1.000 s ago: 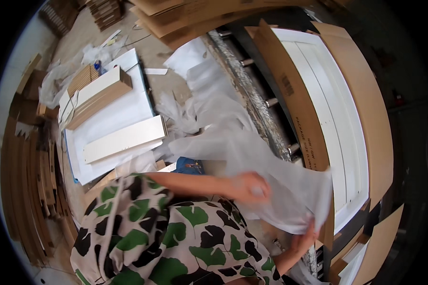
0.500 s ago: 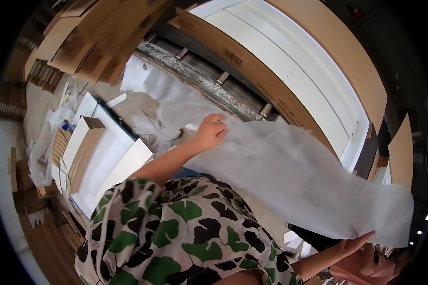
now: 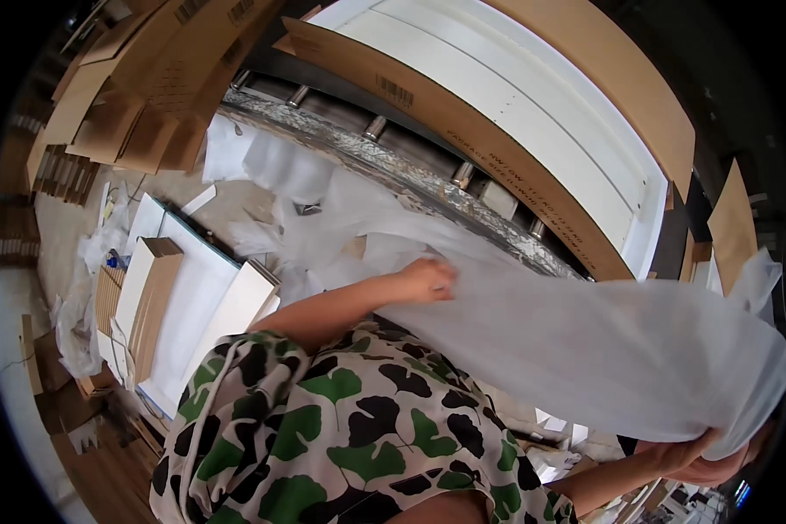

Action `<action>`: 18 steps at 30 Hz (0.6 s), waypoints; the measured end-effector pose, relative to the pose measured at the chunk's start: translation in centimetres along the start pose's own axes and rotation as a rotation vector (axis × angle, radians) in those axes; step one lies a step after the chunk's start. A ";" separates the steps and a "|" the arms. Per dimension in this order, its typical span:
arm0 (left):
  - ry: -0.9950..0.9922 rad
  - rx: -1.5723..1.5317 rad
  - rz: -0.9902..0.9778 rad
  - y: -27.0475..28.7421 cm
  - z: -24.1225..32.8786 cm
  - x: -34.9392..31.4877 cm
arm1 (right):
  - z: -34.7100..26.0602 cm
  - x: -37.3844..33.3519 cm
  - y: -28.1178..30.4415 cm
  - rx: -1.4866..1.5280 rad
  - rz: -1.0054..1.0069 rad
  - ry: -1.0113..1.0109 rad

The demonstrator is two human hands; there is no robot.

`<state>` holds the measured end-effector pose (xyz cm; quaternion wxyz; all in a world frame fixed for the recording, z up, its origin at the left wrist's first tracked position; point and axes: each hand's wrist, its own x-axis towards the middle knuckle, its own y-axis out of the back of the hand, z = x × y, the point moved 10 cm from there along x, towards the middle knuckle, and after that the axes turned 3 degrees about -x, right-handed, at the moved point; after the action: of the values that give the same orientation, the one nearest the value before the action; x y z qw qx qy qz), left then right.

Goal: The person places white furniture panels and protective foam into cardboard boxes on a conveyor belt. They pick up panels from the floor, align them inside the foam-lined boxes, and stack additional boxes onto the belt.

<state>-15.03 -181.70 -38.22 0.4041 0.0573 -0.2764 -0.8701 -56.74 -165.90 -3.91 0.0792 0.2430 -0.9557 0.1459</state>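
A long, translucent white foam sheet (image 3: 568,349) stretches across in front of me, from the floor at the left to the far right, where its end curls upward. Near its left part my left hand (image 3: 430,280) is closed, fingers curled into the sheet's upper edge. At the lower right my right hand (image 3: 686,454) pinches the sheet's lower edge, its fingertips partly covered by the foam. Beyond the sheet an open cardboard box (image 3: 489,166) with white panels (image 3: 515,96) inside rests on a roller conveyor (image 3: 375,128).
Stacked flat cardboard (image 3: 162,96) stands at the upper left. On the left lie white boards (image 3: 192,306) with brown cardboard strips (image 3: 157,297) and crumpled clear plastic (image 3: 79,297). More foam (image 3: 288,166) is bunched beside the conveyor's edge. A cardboard flap (image 3: 732,223) sticks up at the right.
My view has shifted. My left hand has moved rightward and closer to me, and my right hand farther right, both with the foam sheet. Its right end now curls up higher.
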 end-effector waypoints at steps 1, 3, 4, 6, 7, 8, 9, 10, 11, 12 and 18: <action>0.108 -0.202 -0.172 -1.3 -1.2 -2.3 | 1.6 2.4 1.9 -0.072 -0.075 -0.085; 0.310 -0.361 -0.204 -0.8 -4.8 -7.3 | 4.1 3.0 3.4 -0.383 -0.029 -0.077; 0.310 -0.358 -0.214 -0.6 -4.5 -7.3 | 5.3 2.4 2.8 -0.320 -0.087 -0.019; 0.811 -0.551 -0.021 0.4 -7.1 -10.2 | 7.1 2.4 3.2 -0.099 -0.094 -0.099; 0.626 -0.149 0.080 0.7 -7.0 -8.2 | 6.9 2.7 3.7 -0.098 -0.086 -0.107; 0.518 -0.033 0.129 0.9 -4.7 -5.7 | 5.8 2.5 3.6 -0.016 -0.034 -0.084; 0.402 0.073 0.171 1.1 -1.7 -3.1 | 5.1 2.1 4.2 0.058 0.022 -0.054; 0.416 0.120 0.047 -0.5 -0.6 -1.3 | 5.4 3.0 5.7 0.055 0.031 -0.059; 0.423 0.161 -0.075 -2.3 0.1 0.2 | 0.3 4.2 6.5 -0.351 -0.075 0.495; 0.415 0.155 -0.087 -3.9 -0.4 1.2 | -1.9 4.5 6.7 -0.582 -0.137 0.715; 0.149 0.032 0.174 -6.9 -5.6 1.6 | -7.1 5.9 11.8 -1.218 -0.026 1.414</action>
<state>-18.92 -181.79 -46.38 0.4964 0.1040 -0.2632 -0.8207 -67.04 -156.35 1.24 0.7581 0.0250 -0.5943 -0.2672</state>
